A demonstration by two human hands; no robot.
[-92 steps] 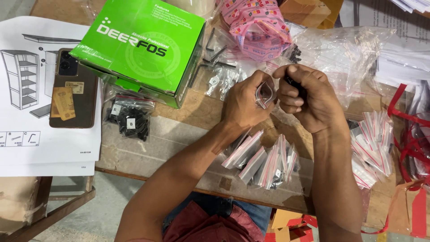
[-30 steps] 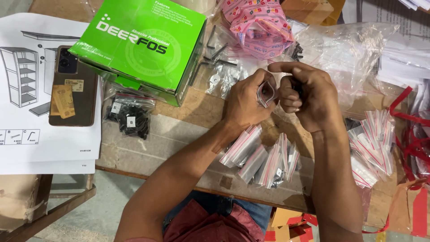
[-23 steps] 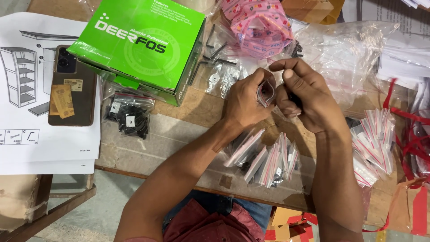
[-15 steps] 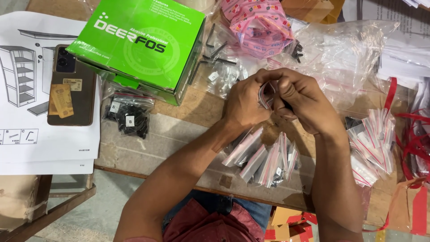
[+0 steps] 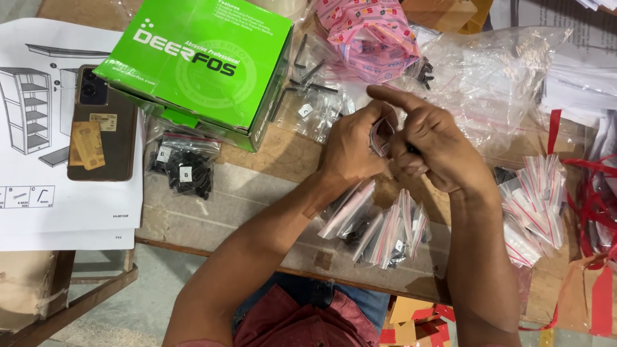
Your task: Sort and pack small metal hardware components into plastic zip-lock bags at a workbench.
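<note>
My left hand [image 5: 350, 151] holds a small clear zip bag with a red strip [image 5: 376, 133] by its mouth, above the wooden table. My right hand [image 5: 437, 148] is pressed against the bag's opening, fingers curled around small dark parts, forefinger stretched out to the left. What lies inside the bag is hidden by my fingers. Just below both hands, several filled small zip bags [image 5: 385, 228] lie in a heap on the table [image 5: 212, 218].
A green box [image 5: 199, 64] stands at the back left, with black hex keys [image 5: 308, 77] beside it. A phone [image 5: 103, 122] lies on an assembly sheet [image 5: 38, 205]. A bag of black screws [image 5: 186, 170], a pink bundle [image 5: 369, 35], empty zip bags [image 5: 536, 205] and red strips [image 5: 591, 199] surround my hands.
My right hand has closed in on the bag's mouth from a small gap and pushed its fingers against it. The left hand has kept the bag in place.
</note>
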